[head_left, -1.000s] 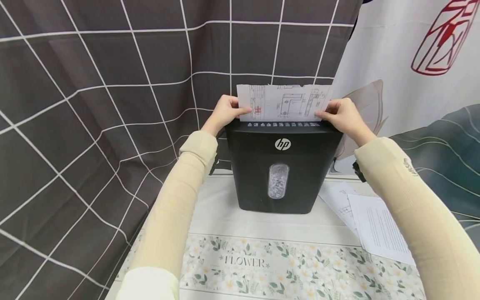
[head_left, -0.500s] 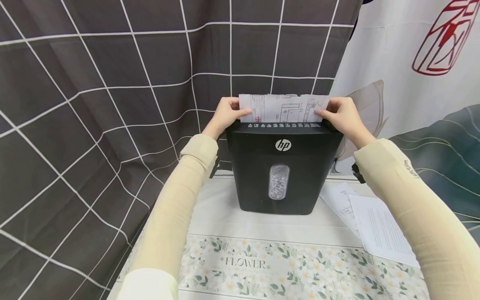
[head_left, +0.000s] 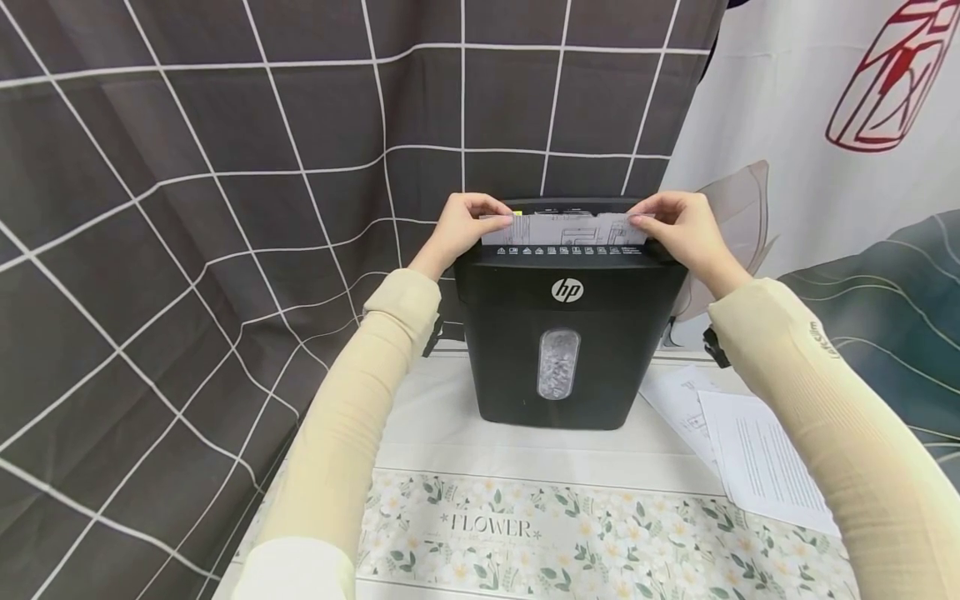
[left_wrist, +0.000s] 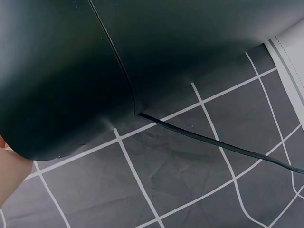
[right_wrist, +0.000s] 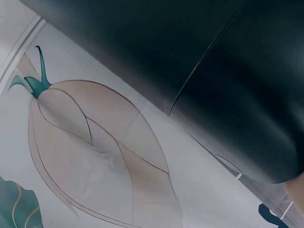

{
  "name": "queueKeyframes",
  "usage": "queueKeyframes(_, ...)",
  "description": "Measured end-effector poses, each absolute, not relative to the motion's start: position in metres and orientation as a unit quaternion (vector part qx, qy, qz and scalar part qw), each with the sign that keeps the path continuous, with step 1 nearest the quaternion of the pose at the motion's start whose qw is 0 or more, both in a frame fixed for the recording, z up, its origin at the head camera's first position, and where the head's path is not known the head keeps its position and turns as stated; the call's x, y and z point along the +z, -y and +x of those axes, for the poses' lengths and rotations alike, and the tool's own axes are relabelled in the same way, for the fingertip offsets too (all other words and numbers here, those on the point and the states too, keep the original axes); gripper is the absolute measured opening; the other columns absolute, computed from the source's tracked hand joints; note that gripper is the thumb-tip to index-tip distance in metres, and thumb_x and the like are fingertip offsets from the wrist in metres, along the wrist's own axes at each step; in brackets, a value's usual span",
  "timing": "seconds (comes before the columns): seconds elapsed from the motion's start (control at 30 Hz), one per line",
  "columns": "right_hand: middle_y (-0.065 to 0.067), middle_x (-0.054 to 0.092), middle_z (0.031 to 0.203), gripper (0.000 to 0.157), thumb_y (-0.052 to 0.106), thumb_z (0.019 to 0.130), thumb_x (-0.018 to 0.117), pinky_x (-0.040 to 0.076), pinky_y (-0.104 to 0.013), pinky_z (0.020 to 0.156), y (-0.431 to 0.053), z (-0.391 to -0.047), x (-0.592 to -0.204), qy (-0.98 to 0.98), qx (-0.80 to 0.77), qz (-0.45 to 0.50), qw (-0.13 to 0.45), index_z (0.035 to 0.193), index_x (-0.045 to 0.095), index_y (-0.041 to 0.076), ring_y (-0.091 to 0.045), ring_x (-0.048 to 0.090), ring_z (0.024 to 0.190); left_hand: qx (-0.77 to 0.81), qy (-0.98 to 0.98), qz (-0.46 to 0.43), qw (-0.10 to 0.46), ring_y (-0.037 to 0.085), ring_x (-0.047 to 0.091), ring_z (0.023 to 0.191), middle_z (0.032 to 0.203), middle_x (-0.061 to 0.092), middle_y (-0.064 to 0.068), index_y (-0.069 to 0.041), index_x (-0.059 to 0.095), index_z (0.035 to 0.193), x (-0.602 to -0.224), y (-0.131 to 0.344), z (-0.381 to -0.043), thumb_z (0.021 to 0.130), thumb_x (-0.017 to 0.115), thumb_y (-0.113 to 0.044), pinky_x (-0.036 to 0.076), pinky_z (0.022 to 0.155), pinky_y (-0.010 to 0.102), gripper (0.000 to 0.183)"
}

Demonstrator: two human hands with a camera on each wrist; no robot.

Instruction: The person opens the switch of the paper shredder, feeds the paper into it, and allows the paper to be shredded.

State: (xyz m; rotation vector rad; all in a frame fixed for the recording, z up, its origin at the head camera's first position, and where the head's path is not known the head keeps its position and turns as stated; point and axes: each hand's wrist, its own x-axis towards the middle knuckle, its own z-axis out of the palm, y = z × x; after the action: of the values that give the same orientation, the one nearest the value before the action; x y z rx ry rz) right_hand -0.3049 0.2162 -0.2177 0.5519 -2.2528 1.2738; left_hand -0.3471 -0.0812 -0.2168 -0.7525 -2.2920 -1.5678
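Observation:
A black HP paper shredder (head_left: 510,342) stands upright in the head view, its small window (head_left: 558,364) showing white shreds. A sheet of paper (head_left: 555,230) printed with line drawings stands in its top slot, with only a low strip above the lid. My left hand (head_left: 467,229) pinches the strip's left end between thumb and fingers. At the right end my right hand (head_left: 686,229) pinches the sheet the same way. Both wrist views mostly show the shredder's dark sides, with just a sliver of the left hand (left_wrist: 13,173) and the right hand (right_wrist: 295,195).
To the right of the shredder lie printed sheets (head_left: 765,458) on the white table, under my right forearm. A floral mat (head_left: 525,533) runs along the front. Dark gridded cloth (head_left: 225,250) hangs behind and to the left. A power cord (left_wrist: 213,141) trails from the shredder's back.
The sheet has sunk steadily into the slot, leaving a much shorter strip showing. My left hand has shifted slightly inward along it; the right hand has stayed nearly in place.

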Motion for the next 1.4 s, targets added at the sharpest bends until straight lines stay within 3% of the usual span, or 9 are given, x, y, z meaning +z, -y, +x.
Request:
queueKeyframes(0.27,0.028,0.06,0.07,0.017,0.008,0.086,0.067,0.043,-0.006,0.059,-0.216,-0.305,-0.22,0.827,0.463,0.202,0.247,0.092,0.068,-0.008,0.008,0.052,0.06,-0.545,0.789,-0.258,0.121,0.004,0.059,0.068,0.088,0.071,0.014,0.008,0.069,0.096,-0.218,0.078,-0.346,0.081,0.071,-0.001,0.048,0.068,0.017,0.017)
queueKeyframes(0.47,0.024,0.062,0.069,0.011,0.005,0.085,0.067,0.046,-0.006,0.061,-0.218,-0.303,-0.219,0.822,0.476,0.203,0.238,0.091,0.069,-0.004,0.005,0.057,0.061,-0.555,0.78,-0.267,0.112,0.002,0.06,0.067,0.096,0.07,0.022,0.01,0.068,0.097,-0.22,0.073,-0.347,0.082,0.07,0.0,0.051,0.068,0.017,0.019)
queueKeyframes(0.7,0.023,0.063,0.069,0.007,0.001,0.085,0.066,0.048,-0.006,0.061,-0.222,-0.301,-0.219,0.805,0.504,0.205,0.236,0.087,0.072,0.006,0.006,0.059,0.061,-0.562,0.776,-0.266,0.104,0.001,0.061,0.066,0.086,0.072,0.009,0.007,0.069,0.096,-0.219,0.069,-0.344,0.082,0.07,-0.001,0.052,0.063,0.02,0.016)
queueKeyframes(0.9,0.023,0.064,0.07,0.004,0.008,0.085,0.068,0.048,-0.006,0.063,-0.226,-0.298,-0.219,0.8,0.512,0.197,0.243,0.086,0.072,0.008,0.005,0.061,0.063,-0.56,0.775,-0.277,0.09,0.003,0.061,0.067,0.082,0.071,0.007,0.008,0.068,0.097,-0.217,0.063,-0.341,0.083,0.069,-0.001,0.052,0.064,0.02,0.017)
queueKeyframes(1.07,0.024,0.064,0.068,0.016,0.002,0.085,0.066,0.048,-0.005,0.063,-0.236,-0.297,-0.218,0.782,0.53,0.178,0.275,0.082,0.072,0.017,0.008,0.06,0.062,-0.573,0.763,-0.289,0.084,0.005,0.062,0.066,0.081,0.071,0.007,0.009,0.067,0.098,-0.216,0.06,-0.34,0.083,0.068,0.0,0.054,0.064,0.021,0.018)
queueKeyframes(1.3,0.023,0.064,0.072,0.007,0.007,0.087,0.064,0.047,-0.003,0.067,-0.264,-0.295,-0.225,0.775,0.53,0.125,0.319,0.088,0.072,0.007,0.006,0.059,0.065,-0.621,0.727,-0.283,0.072,0.012,0.064,0.07,0.08,0.069,0.003,0.01,0.065,0.102,-0.214,0.056,-0.333,0.083,0.068,0.0,0.058,0.072,0.03,0.021)
queueKeyframes(1.4,0.025,0.062,0.071,0.013,0.008,0.089,0.063,0.046,-0.002,0.066,-0.279,-0.292,-0.234,0.78,0.524,0.095,0.328,0.083,0.07,0.017,0.008,0.058,0.064,-0.646,0.703,-0.29,0.066,0.017,0.065,0.071,0.08,0.068,0.001,0.011,0.064,0.102,-0.214,0.051,-0.326,0.083,0.067,0.001,0.059,0.072,0.034,0.022)
